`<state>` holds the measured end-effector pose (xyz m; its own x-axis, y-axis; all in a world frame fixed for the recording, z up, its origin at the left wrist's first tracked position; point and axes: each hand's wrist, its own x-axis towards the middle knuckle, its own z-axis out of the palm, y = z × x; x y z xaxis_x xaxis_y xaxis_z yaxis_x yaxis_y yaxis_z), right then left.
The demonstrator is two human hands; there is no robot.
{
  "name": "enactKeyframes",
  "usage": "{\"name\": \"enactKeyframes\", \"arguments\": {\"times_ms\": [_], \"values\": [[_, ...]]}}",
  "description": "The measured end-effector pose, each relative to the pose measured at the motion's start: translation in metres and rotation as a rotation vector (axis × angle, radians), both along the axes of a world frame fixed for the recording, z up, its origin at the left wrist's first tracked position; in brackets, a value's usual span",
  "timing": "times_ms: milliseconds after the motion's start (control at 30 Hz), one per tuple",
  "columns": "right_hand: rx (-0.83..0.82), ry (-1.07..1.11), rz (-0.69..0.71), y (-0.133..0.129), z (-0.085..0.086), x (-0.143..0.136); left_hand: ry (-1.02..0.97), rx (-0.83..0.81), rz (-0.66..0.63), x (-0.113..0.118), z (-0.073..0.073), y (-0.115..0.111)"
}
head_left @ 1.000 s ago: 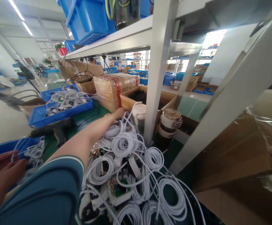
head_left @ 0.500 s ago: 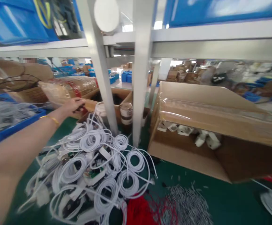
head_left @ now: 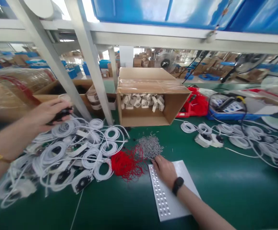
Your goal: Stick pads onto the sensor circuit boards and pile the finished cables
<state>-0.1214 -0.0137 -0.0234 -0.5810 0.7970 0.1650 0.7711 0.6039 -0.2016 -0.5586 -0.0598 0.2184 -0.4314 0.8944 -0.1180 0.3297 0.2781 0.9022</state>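
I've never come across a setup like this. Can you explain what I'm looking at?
No robot here: a person is using bare hands, seen from a head-worn camera looking forward and down. The left hand holds a black object, too blurred to identify, by a heap of white coiled cables. The right hand is over a white sheet, fingertips near small grey pieces. Red wires lie on the green table; behind, a cardboard box holds white parts.
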Motion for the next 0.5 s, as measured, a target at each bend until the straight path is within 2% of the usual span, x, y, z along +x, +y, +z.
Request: {"name": "enactKeyframes", "arguments": {"times_ms": [100, 267, 367, 500], "values": [[0.009, 0.017, -0.007, -0.001, 0.0, 0.001, -0.004, 0.043, -0.171, 0.06, -0.023, 0.02], [-0.013, 0.048, -0.013, -0.003, 0.003, 0.004, 0.195, -0.015, -0.254, 0.145, -0.092, 0.082], [-0.036, 0.076, -0.01, -0.005, 0.005, 0.006, 0.417, -0.052, -0.257, 0.18, -0.132, 0.113], [-0.054, 0.139, -0.029, -0.002, 0.014, 0.013, 0.696, -0.096, -0.258, 0.206, -0.169, 0.133]]}}
